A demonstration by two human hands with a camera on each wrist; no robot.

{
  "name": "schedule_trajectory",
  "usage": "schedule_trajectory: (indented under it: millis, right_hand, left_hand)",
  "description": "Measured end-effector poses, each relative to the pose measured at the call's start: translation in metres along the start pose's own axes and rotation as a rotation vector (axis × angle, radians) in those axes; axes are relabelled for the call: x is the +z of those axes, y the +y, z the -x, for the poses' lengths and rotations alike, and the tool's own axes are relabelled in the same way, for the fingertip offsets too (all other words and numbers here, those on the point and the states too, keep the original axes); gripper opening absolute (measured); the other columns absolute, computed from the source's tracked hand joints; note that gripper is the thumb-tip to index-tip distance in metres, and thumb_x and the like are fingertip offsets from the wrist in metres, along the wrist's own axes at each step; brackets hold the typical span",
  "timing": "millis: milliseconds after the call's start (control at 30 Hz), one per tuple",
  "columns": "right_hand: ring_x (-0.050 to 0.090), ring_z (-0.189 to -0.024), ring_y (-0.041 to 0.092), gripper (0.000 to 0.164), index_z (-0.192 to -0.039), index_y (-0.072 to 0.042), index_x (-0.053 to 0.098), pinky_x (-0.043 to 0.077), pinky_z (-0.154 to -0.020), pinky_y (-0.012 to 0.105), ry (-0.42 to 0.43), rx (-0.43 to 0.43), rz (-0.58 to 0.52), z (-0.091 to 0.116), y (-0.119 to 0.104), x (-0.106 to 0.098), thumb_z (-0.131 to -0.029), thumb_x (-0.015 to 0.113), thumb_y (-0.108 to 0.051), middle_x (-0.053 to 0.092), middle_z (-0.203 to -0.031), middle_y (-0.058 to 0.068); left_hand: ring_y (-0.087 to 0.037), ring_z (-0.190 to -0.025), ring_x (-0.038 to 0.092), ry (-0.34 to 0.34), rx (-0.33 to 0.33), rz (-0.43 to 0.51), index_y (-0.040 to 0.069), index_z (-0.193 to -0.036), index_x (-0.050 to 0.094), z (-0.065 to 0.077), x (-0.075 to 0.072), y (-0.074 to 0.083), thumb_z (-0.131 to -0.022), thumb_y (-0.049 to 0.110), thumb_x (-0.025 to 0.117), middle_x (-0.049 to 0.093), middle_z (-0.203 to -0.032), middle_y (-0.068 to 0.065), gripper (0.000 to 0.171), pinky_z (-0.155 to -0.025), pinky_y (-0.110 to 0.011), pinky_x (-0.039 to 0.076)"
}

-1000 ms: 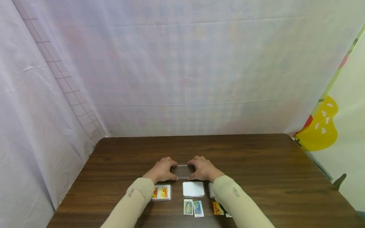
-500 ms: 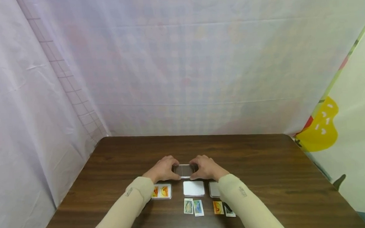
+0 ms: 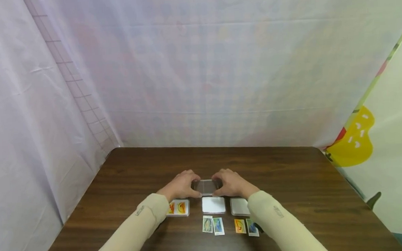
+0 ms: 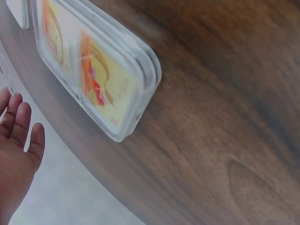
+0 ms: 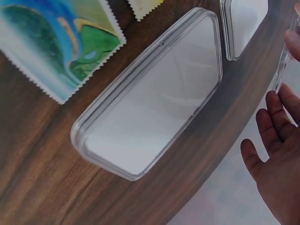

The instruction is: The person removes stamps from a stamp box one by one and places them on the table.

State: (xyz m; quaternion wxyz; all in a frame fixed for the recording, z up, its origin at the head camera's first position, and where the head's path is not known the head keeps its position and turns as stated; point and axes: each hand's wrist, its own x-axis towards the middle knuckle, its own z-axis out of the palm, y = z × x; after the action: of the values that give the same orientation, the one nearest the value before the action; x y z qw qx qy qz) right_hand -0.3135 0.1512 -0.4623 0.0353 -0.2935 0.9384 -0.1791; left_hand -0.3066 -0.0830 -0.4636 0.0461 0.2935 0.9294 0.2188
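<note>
A clear plastic cover (image 3: 206, 187) spans the gap between my two hands in the head view. My left hand (image 3: 181, 184) grips its left end, and my right hand (image 3: 231, 183) grips the right end with thumb and fingers. In the right wrist view the cover's clear edge (image 5: 282, 70) shows between thumb and fingertips. Just in front of it lies a flat case with a white insert (image 3: 213, 205). By my left wrist sits a clear case (image 4: 96, 65) holding two orange-yellow stamps. Near my right wrist is another white-backed clear case (image 5: 157, 103).
Nearer me on the brown wooden table (image 3: 148, 161) lie two stamps, a greenish one (image 3: 207, 224) and a blue-green one (image 3: 218, 226). To their right are an orange stamp (image 3: 240, 226) and a blue-green stamp (image 3: 252, 227), the latter by my right sleeve (image 3: 279, 219). White curtains (image 3: 198, 73) hang behind.
Both hands have shifted slightly right with the clear cover, which now appears closer to the middle white case. The right sleeve has moved right, uncovering more of the right case and stamps.
</note>
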Motion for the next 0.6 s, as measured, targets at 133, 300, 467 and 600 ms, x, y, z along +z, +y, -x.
schedule_trajectory:
  millis: [133,300,467,600]
  right_hand:
    - [0.056,-0.099,0.025,0.052,-0.114,-0.007,0.069,0.044,-0.089,0.05,0.002,-0.025,-0.005,0.005,0.0,0.0,-0.072,0.084,-0.035,0.063,-0.106,0.005]
    - [0.056,-0.1,0.025,0.053,-0.114,-0.007,0.068,0.046,-0.088,0.048,-0.013,-0.021,-0.024,0.011,0.003,0.001,-0.073,0.085,-0.036,0.063,-0.106,0.004]
    - [0.056,-0.101,0.025,0.053,-0.114,-0.007,0.068,0.045,-0.088,0.048,-0.008,-0.03,-0.035,0.019,0.004,0.003,-0.073,0.085,-0.036,0.063,-0.107,0.004]
    - [0.056,-0.103,0.026,0.054,-0.114,-0.007,0.068,0.044,-0.091,0.05,-0.01,-0.029,-0.041,0.024,0.004,0.004,-0.072,0.085,-0.037,0.064,-0.109,0.004]
  left_hand:
    - [-0.018,-0.097,0.053,-0.004,0.009,-0.007,0.005,-0.118,0.067,0.002,0.001,0.003,-0.077,0.035,0.083,0.059,-0.105,-0.001,0.054,-0.088,-0.039,0.043]
    - [-0.015,-0.095,0.052,-0.008,0.005,-0.022,0.008,-0.118,0.067,0.004,0.005,0.007,-0.076,0.038,0.084,0.059,-0.104,0.002,0.055,-0.087,-0.037,0.042]
    - [-0.014,-0.092,0.052,0.001,0.023,-0.037,0.009,-0.116,0.068,0.005,0.009,0.012,-0.074,0.039,0.085,0.059,-0.102,0.002,0.053,-0.083,-0.036,0.041]
    - [-0.013,-0.091,0.051,-0.002,0.03,-0.05,0.01,-0.114,0.069,0.006,0.013,0.014,-0.073,0.039,0.085,0.059,-0.098,0.004,0.052,-0.082,-0.035,0.041]
